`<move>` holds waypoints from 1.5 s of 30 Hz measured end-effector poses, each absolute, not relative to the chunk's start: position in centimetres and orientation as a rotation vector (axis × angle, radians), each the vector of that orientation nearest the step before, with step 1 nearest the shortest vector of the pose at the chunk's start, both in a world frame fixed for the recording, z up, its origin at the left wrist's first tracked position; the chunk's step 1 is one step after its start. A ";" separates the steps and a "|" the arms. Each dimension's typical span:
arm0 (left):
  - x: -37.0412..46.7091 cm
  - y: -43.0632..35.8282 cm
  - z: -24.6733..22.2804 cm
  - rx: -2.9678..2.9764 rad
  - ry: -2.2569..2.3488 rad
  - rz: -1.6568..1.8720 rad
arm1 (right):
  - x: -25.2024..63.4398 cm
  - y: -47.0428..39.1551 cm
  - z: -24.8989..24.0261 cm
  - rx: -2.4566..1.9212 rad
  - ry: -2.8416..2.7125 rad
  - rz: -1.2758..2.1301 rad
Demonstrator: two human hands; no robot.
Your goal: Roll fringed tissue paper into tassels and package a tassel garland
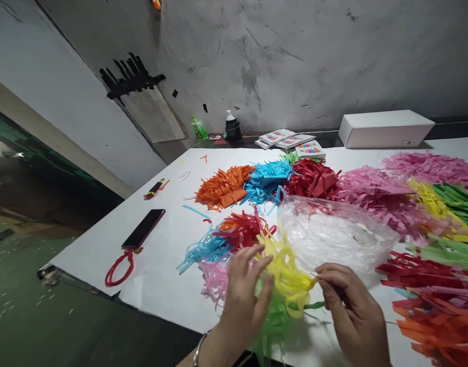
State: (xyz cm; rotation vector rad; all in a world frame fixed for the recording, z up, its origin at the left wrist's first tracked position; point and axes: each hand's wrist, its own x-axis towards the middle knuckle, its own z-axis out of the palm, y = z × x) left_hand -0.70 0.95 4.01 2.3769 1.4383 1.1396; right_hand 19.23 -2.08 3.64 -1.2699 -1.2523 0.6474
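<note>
- The left hand [244, 295] lay nearest the camera, a bangle on its wrist, fingers spread and pressed loosely over a bundle of yellow paper strips [287, 272]; it clasped nothing firmly.
- The right hand [351, 306] was pinched shut, thumb and forefinger closed on the tip of the same yellow bundle.
- The bundle sat at the near edge of the white table [157, 278], between both hands, with green paper strips [274, 326] hanging just below it.
- Just beyond the hands lay a crumpled clear plastic bag [333, 232], touching the yellow strips and crowding the space in front of the right hand.
- Left of the bag was a mixed clump: red strips [243, 229], light-blue strips [205, 250] and pink strips [214, 278], the pink partly hidden by the left hand.
- Farther back stood sorted heaps: orange [224, 186], blue [268, 178], red [312, 178] and pink [371, 191].
- On the right, more red and orange strips [436, 306] spilled close beside the right hand.
- A phone [144, 229] with a red cord [119, 267] lay well apart on the left, and a pen-like tool [154, 188] beyond it.
- By the wall were a white box [385, 127], flat paper packs [291, 141], a dark bottle [232, 127] and a green bottle [199, 127].
</note>
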 end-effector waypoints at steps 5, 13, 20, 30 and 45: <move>2.5 0.1 4.4 2.269 1.052 0.961 | 18.4 -2.2 3.7 -1.170 -1.257 0.741; 1.7 0.8 3.9 1.237 0.925 0.814 | 19.0 -3.2 3.4 -1.354 -1.262 0.861; 1.9 0.4 2.8 1.007 0.895 0.815 | 18.6 -3.5 4.0 -1.356 -1.246 0.894; 2.0 0.3 3.0 1.180 0.936 0.838 | 18.8 -3.6 4.0 -1.378 -1.401 0.785; 1.0 0.7 4.3 1.922 0.929 0.703 | 18.6 -3.4 3.3 -1.342 -1.008 1.329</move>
